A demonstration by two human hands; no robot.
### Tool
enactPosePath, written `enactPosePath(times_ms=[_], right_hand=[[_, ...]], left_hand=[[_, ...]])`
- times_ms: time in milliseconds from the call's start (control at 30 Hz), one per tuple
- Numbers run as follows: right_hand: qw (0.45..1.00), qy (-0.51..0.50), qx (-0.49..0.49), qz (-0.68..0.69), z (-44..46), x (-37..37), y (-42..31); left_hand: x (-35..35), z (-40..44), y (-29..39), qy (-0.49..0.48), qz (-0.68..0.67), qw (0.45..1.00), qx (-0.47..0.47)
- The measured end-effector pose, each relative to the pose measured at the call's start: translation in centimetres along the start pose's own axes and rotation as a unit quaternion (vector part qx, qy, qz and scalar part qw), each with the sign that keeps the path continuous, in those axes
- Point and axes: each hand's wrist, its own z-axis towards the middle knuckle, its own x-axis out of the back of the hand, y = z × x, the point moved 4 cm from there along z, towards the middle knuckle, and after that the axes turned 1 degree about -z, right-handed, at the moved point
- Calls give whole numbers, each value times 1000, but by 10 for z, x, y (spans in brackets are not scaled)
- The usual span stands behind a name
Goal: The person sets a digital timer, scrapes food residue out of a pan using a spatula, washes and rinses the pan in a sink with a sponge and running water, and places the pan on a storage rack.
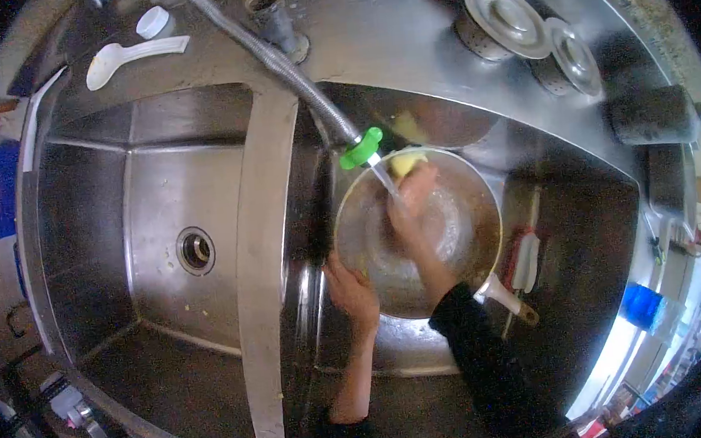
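A wide frying pan (473, 233) lies in the right sink basin, its handle (509, 299) toward the lower right. My left hand (353, 294) grips the pan's left rim, its thumb up along the edge. My right hand (415, 197) is inside the pan, closed on a yellow sponge (406, 162) against the far inner wall; the hand is slightly blurred. Water runs from a flexible hose's green nozzle (363, 149) just above my right hand, and wet, whitish film covers the pan's bottom.
Left of the divider (268, 184) is a second basin with a drain (196, 251). A white spoon (116, 63) and a white cap (152, 22) lie on the back ledge. Metal strainers (508, 17) stand at the back right. A red-and-white brush-like item (525, 260) is right of the pan.
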Motion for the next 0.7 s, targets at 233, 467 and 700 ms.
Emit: enactPosePath(times_ms=[233, 467, 700], right_hand=[[988, -128, 80, -42, -8, -23, -22], [986, -29, 28, -164, 10, 15, -62], [910, 296, 48, -285, -13, 126, -13]], left_hand=[[1, -7, -6, -1, -1, 1000, -3], [6, -13, -3, 6, -20, 1000, -17], [9, -13, -1, 10, -31, 999, 30]])
